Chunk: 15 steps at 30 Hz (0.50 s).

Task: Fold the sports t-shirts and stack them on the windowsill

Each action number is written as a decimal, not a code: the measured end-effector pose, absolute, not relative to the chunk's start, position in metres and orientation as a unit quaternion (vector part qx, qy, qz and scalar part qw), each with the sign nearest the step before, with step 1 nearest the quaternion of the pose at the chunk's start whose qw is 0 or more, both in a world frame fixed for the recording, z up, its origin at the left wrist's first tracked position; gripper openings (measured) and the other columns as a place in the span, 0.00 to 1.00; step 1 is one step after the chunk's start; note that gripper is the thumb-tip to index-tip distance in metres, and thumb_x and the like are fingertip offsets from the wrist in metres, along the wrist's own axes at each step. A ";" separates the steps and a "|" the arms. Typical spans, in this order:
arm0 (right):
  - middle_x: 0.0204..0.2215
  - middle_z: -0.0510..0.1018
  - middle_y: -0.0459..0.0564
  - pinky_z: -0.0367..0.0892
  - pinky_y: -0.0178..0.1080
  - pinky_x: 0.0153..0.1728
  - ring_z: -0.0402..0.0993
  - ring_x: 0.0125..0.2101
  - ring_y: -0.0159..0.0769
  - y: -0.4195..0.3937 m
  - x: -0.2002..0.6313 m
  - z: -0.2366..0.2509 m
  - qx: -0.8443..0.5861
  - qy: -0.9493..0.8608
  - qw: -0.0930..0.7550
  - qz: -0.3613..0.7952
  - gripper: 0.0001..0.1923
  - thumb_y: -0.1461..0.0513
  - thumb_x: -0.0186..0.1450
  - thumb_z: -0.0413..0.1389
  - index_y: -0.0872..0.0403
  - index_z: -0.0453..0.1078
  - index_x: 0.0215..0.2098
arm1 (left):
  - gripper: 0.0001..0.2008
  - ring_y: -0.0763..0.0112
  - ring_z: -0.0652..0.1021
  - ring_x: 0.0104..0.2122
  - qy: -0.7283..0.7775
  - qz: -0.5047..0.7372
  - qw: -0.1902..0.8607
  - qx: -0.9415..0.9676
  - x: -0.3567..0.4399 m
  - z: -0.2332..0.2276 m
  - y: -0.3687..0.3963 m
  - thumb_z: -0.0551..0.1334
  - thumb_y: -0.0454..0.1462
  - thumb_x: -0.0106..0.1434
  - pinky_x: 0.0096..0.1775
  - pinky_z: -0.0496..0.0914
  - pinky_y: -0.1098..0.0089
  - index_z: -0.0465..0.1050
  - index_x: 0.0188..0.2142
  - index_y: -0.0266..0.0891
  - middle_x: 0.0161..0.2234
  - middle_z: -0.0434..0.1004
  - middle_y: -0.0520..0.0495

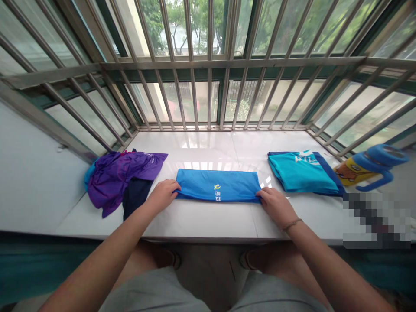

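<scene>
blue shirt lying crosswise, 1 hand on each end

the folded blue shirt (217, 185) is lying flat on the white table (201, 221), straight ahead of the person and centred between the 2 arms. its long axis is running left-right, parallel to the table's near edge, w/ a small yellow-and-white logo facing up near the middle.

the left hand (161, 195) is sitting at the shirt's left end, fingers curled and pinching the near-left corner of the fabric. the right hand (275, 203) is doing the same at the right end, fingers bent over the near-right corner and gripping it; a thin band is showing on that wrist. both hands are touching the cloth, so neither is nearer than the other: they're mirroring each other across the short axis, well apart, w/ the whole length of the shirt stretching between them.

to the left, a crumpled purple garment (120, 175) is lying in a heap w/ a dark piece partly under it, just beside the left hand but not touching the shirt. to the right, a folded teal shirt (300, 173) is resting flat, near the right hand. further right, a blue-lidded bottle (370, 169) is lying by the window bars (208, 95).
</scene>
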State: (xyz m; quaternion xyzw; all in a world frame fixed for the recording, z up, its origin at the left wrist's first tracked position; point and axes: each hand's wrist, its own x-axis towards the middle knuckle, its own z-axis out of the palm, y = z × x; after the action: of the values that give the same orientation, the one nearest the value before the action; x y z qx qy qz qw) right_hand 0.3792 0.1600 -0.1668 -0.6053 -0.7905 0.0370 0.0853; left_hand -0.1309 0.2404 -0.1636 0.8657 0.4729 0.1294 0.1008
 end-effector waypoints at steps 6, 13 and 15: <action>0.49 0.84 0.57 0.72 0.48 0.55 0.78 0.49 0.50 0.148 0.390 -0.168 -0.607 -0.788 0.099 0.019 0.19 0.67 0.76 0.49 0.52 0.82 0.52 | 0.14 0.51 0.83 0.53 0.467 0.145 0.085 0.868 -0.140 -0.192 0.210 0.60 0.34 0.73 0.56 0.77 0.50 0.84 0.49 0.45 0.53 0.84 0.39; 0.49 0.85 0.57 0.72 0.48 0.55 0.78 0.50 0.49 0.150 0.395 -0.162 -0.585 -0.808 0.058 0.042 0.21 0.71 0.70 0.52 0.51 0.83 0.50 | 0.18 0.50 0.83 0.56 0.477 0.185 0.084 0.855 -0.143 -0.206 0.198 0.58 0.33 0.74 0.60 0.78 0.47 0.86 0.52 0.46 0.57 0.84 0.38; 0.48 0.85 0.55 0.72 0.47 0.55 0.79 0.50 0.48 0.147 0.394 -0.163 -0.587 -0.806 0.047 0.065 0.20 0.70 0.70 0.52 0.50 0.83 0.48 | 0.19 0.51 0.83 0.58 0.474 0.209 0.096 0.850 -0.145 -0.209 0.193 0.58 0.32 0.73 0.63 0.78 0.47 0.86 0.55 0.47 0.60 0.84 0.39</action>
State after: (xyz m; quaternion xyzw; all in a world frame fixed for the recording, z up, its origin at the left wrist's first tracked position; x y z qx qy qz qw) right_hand 0.3941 0.1472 -0.1632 -0.5867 -0.8059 0.0645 0.0471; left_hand -0.1451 0.1927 -0.2088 0.8503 0.4735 0.2086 0.0960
